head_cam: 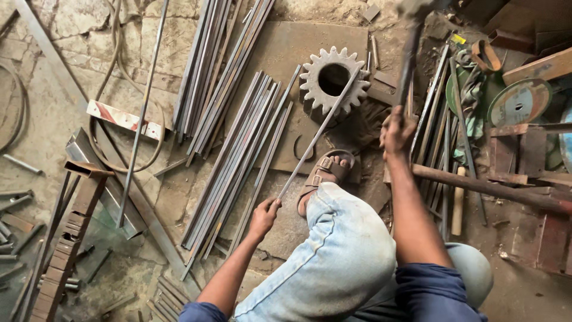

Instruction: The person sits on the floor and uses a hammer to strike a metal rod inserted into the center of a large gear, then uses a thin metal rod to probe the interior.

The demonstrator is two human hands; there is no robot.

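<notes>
Fingers of the left hand (264, 213) clamp a thin rod (319, 132) slanting onto the gear (334, 79); the right hand (396, 134), arm extended, grips a raised hammer (410, 53).

Not much here honestly, no screens or proper packages showing up. A flat white strip with red patches (122, 117) is lying well out to the left of the left hand (264, 214) fingers, looking like a scrap of painted sign, can't really tell. A tiny yellow tag (457, 39) is sitting up and to the right of the right hand (396, 134) fingers. Further right, a round greenish disc (520, 102) is wearing a pale circular label in its middle
</notes>
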